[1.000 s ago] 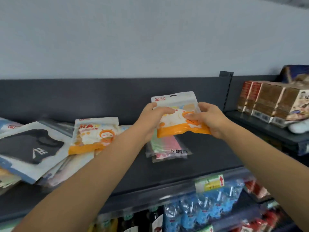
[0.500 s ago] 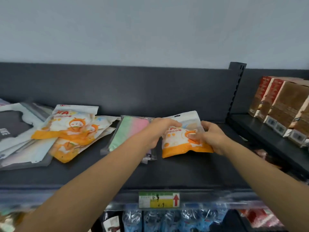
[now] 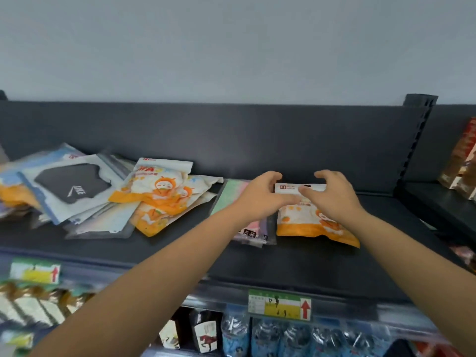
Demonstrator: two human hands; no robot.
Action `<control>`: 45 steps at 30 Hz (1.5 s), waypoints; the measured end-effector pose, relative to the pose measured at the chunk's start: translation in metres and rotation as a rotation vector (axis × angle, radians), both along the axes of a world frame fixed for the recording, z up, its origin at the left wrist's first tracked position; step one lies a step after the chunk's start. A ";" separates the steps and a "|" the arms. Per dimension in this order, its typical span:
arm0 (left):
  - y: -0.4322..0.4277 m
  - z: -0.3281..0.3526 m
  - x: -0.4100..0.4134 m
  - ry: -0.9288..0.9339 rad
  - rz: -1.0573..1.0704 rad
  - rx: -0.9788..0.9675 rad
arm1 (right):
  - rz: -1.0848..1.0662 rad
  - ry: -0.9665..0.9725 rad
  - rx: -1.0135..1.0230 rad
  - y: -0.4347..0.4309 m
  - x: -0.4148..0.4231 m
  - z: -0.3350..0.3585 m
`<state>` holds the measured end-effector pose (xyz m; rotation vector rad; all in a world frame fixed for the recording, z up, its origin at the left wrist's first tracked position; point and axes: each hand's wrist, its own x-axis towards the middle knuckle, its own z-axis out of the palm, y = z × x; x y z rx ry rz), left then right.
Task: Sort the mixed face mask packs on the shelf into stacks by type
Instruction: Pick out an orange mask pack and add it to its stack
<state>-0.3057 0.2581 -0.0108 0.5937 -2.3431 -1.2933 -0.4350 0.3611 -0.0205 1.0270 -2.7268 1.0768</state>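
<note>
The glossy orange-and-white plastic mask pack [image 3: 309, 222] with a cartoon print lies flat on the dark grey metal shelf [image 3: 283, 266], right of middle, with its white header toward the back panel. Both hands arch over its upper half: the left hand [image 3: 260, 194] is at the header's 9 o'clock corner and the right hand [image 3: 332, 194] at 1 o'clock. The fingers of each are bent and spread loosely, not closed round the pack. The thumbs seem to rest on the film, though I cannot tell whether the fingertips touch.

At the pack's 9 o'clock, just beside it and partly under the left forearm, sits a translucent sleeve of pastel green and pink masks [image 3: 231, 194]. Farther toward 9 o'clock, and apart, lies the unsorted heap — matching orange cartoon packs [image 3: 159, 197] fanned over pale ones, beside a white pack showing a black mask [image 3: 72, 186].

The film looks slick. If the hands lift with any drag, the pack could skid toward the 6 o'clock lip or ride onto the pastel sleeve and mix the types. The left forearm could also snag that sleeve when it swings toward the heap. The pack's lower corner skews toward 5 o'clock, so a stack built on it may start crooked.

Bare shelf runs toward 6 o'clock as far as the front edge, and toward 3 o'clock as far as the perforated dark upright [image 3: 417, 140]. The back panel closes off 12 o'clock — straight up looks the freest way out.
</note>
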 end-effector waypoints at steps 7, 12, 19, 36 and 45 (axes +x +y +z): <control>-0.084 0.010 0.085 0.066 0.200 -0.374 | 0.245 -0.114 -0.145 -0.079 0.090 0.012; -0.172 0.006 0.160 -0.291 0.379 -0.716 | 0.301 -0.224 -0.039 -0.151 0.157 0.004; -0.279 0.003 0.244 -0.642 0.447 -0.888 | 0.161 -0.186 0.191 -0.238 0.203 -0.014; -0.333 -0.005 0.271 -0.753 0.462 -0.786 | 0.120 -0.142 0.394 -0.284 0.219 -0.027; -0.379 -0.005 0.308 -0.771 0.457 -0.736 | 0.170 -0.161 0.441 -0.327 0.257 -0.018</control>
